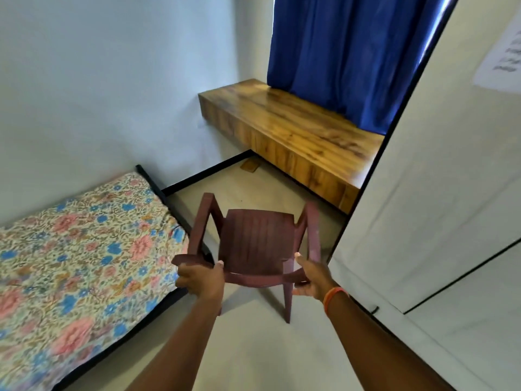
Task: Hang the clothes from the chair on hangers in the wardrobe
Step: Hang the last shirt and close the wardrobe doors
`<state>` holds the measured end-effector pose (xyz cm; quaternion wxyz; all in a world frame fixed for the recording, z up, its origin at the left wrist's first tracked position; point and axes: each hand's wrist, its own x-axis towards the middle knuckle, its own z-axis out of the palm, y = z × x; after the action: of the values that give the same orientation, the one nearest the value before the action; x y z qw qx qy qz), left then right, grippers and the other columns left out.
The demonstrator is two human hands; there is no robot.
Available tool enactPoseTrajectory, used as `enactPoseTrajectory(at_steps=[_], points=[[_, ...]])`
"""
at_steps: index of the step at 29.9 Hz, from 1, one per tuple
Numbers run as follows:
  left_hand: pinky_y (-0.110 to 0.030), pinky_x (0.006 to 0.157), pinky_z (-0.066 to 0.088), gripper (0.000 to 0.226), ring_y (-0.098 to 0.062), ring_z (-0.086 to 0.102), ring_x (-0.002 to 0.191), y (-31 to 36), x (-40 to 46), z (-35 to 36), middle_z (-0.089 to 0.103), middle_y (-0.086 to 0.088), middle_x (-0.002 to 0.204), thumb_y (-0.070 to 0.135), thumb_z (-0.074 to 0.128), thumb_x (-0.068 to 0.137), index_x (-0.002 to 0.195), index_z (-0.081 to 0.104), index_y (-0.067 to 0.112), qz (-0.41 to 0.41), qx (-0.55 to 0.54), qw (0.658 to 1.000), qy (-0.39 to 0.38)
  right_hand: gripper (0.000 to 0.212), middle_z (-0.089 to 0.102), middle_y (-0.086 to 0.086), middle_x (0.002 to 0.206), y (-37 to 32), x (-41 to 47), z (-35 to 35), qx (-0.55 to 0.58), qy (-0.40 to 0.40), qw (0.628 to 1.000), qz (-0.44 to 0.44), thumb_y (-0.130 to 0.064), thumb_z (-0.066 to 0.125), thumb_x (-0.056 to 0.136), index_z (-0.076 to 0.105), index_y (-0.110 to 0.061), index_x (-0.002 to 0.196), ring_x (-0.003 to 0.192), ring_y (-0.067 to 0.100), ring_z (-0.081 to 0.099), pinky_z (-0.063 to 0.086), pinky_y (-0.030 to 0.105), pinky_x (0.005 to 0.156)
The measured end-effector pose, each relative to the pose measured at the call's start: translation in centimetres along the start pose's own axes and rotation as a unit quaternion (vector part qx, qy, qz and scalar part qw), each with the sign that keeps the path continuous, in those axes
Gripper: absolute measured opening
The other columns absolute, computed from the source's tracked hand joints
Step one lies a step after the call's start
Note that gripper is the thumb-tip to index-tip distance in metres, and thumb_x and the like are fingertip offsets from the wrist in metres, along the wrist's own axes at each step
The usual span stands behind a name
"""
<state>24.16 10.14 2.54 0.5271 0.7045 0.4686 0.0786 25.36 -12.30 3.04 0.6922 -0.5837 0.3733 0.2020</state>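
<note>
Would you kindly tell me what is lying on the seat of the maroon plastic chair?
Nothing shows on the ribbed seat of the maroon plastic chair; no clothes. Both hands, left hand and right hand, grip its backrest.

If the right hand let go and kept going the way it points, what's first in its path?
Probably the chair itself: the right hand grips its rear rim, pointing forward over the seat. Past that, likely the wooden desk, though depth is unclear.
</note>
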Motion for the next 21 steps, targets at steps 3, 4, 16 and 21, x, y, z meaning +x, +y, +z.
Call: enactPoseTrajectory(at_steps=[3,4,16,21], points=[[-0.048,0.102,0.048,0.078,-0.046,0.054,0.119,-1.7,6.2,0.4,0.046,-0.029,0.138,0.013,0.083,0.075,0.136,0.037,-0.003,-0.054,-0.076,0.992,-0.081,0.023,0.066,0.024,0.103,1.1,2.1,2.2,-0.01,0.189,0.98,-0.055,0.008,0.072,0.078,0.059,0.004,0.097,0.088,0.039,0.067,0.059,0.056,0.076],[-0.05,0.099,0.05,0.073,-0.044,0.059,0.113,-2.8,8.5,0.5,0.055,-0.027,0.132,0.015,0.082,0.071,0.131,0.044,0.0,-0.062,-0.095,0.986,-0.118,0.024,0.067,0.024,0.098,1.3,2.2,2.8,-0.001,0.229,0.972,-0.058,0.01,0.072,0.074,0.059,0.007,0.095,0.084,0.037,0.067,0.06,0.054,0.074],[-0.05,0.085,0.059,0.038,-0.032,0.069,0.095,-2.9,14.0,0.7,0.069,-0.01,0.106,0.009,0.078,0.079,0.113,0.06,0.005,0.02,-0.032,0.97,-0.242,0.023,0.068,0.02,0.093,3.8,-0.3,5.6,0.102,0.358,0.926,-0.059,0.003,0.076,0.076,0.067,0.006,0.097,0.085,0.036,0.069,0.049,0.024,0.046],[-0.044,0.074,0.062,0.02,-0.032,0.071,0.087,1.7,16.0,1.3,0.069,-0.016,0.101,0.0,0.074,0.083,0.094,0.059,0.006,0.033,-0.018,0.96,-0.278,0.022,0.07,0.022,0.1,3.1,1.2,8.0,0.147,0.381,0.91,-0.067,0.003,0.075,0.077,0.067,0.006,0.097,0.087,0.036,0.071,0.058,0.035,0.067]])
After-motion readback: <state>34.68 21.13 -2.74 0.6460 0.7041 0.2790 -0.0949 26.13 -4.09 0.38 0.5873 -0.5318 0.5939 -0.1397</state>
